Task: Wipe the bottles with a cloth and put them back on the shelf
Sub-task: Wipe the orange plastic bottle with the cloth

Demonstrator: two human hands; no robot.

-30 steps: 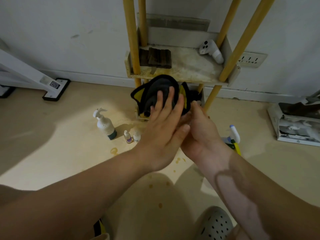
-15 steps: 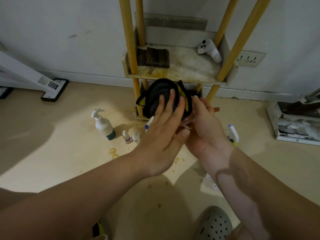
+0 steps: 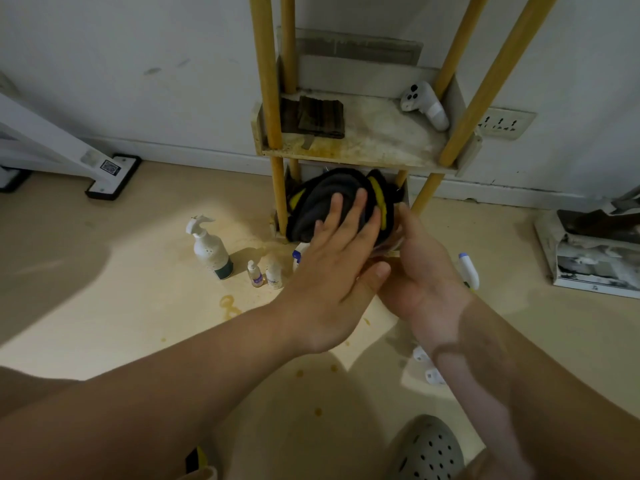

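Observation:
A black and grey cloth (image 3: pixel 325 206) with a yellow edge is wrapped over a clear bottle (image 3: pixel 389 243), which is almost wholly hidden. My left hand (image 3: pixel 332 271) presses on the cloth with straight fingers. My right hand (image 3: pixel 424 275) grips the bottle from the right and below. Both hands are in front of the lower level of the yellow-posted shelf (image 3: pixel 363 152). On the floor to the left stand a white pump bottle (image 3: pixel 207 247) and two small dropper bottles (image 3: pixel 255 273) (image 3: pixel 274 277). A white bottle with a blue cap (image 3: pixel 468 270) lies right of my right hand.
On the shelf lie a dark folded cloth (image 3: pixel 320 116) and a white controller (image 3: pixel 426 105). A wall socket (image 3: pixel 502 123) is at the right. A white stand foot (image 3: pixel 110 174) sits far left, a torn box (image 3: pixel 588 258) far right, my grey shoe (image 3: pixel 429 448) below.
My left hand has slid across the cloth, rubbing it over the held bottle. The yellow edge has shifted toward the right side. My right hand keeps its grip.

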